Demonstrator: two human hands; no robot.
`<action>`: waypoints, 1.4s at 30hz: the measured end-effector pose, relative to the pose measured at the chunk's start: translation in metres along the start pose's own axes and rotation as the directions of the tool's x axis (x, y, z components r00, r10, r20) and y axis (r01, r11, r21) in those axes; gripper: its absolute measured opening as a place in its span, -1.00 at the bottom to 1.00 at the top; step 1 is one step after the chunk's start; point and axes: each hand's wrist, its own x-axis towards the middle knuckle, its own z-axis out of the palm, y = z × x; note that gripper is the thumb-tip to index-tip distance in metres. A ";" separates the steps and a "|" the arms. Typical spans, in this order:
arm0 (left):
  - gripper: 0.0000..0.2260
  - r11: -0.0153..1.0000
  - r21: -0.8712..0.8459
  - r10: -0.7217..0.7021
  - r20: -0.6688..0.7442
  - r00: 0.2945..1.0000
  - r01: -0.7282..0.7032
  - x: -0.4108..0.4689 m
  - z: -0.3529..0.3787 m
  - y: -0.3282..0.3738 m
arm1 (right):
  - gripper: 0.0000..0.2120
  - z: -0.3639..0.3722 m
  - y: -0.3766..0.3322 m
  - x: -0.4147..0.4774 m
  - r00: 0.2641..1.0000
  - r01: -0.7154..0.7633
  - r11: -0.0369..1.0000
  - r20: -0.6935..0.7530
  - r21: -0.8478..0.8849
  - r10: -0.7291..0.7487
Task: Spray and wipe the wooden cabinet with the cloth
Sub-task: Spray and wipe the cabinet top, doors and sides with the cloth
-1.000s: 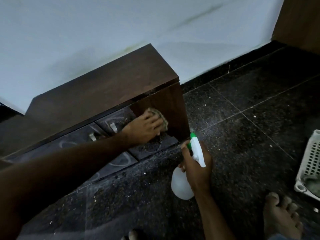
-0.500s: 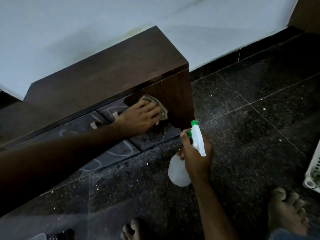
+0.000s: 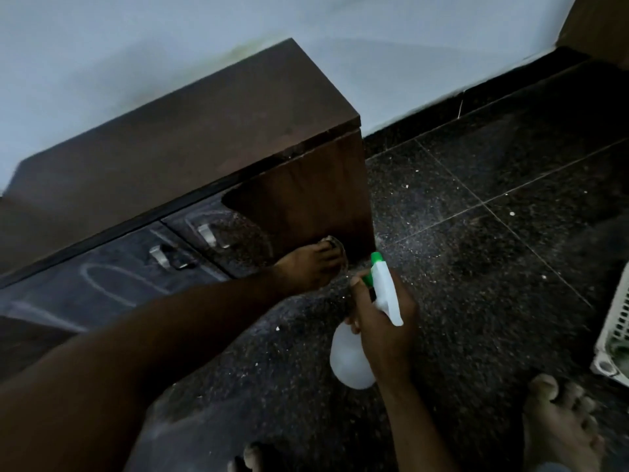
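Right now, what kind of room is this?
Probably a room in a home: a low wooden cabinet against a pale wall, a dark speckled tile floor, and a white plastic basket.
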 end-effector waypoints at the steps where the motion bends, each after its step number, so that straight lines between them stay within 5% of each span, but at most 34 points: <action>1: -0.70 1.000 -0.012 0.000 0.013 1.000 0.000 -0.020 -0.008 -0.006 | -0.73 0.001 -0.008 -0.001 1.000 -0.022 1.000 0.010 0.020 0.022; 7: -0.70 0.958 0.022 -0.268 -0.277 0.923 0.285 -0.152 -0.075 -0.070 | -0.76 0.009 -0.050 -0.011 0.998 -0.040 0.993 0.060 0.114 0.033; 12: -0.75 0.907 -0.026 -0.406 -0.311 0.859 0.420 -0.154 -0.072 -0.063 | -0.78 0.010 -0.054 -0.020 0.994 -0.065 0.986 0.098 0.156 0.050; 25: -0.67 0.999 -0.017 -0.046 -0.034 0.998 0.046 -0.008 0.062 0.039 | -0.87 0.005 -0.007 -0.011 0.988 -0.138 0.982 0.093 0.125 0.127; 28: -0.60 0.999 -0.047 0.007 -0.020 1.000 -0.008 0.001 0.070 0.043 | -0.88 0.007 -0.002 -0.010 0.987 -0.136 0.985 0.094 0.103 0.126; 32: -0.81 1.000 0.007 -0.014 -0.135 0.991 0.015 -0.026 0.038 0.024 | -0.81 0.007 -0.020 -0.011 0.991 -0.106 0.988 0.089 0.110 0.096; 36: -0.81 0.992 -0.011 -0.125 -0.253 0.959 0.126 -0.090 -0.019 -0.019 | -0.74 0.010 -0.056 -0.017 0.993 -0.038 0.987 0.119 0.157 0.019; 42: -0.81 0.903 -0.050 -0.405 -0.432 0.806 0.427 -0.177 -0.083 -0.067 | -0.76 0.016 -0.087 -0.030 0.986 0.018 0.977 0.159 0.210 -0.053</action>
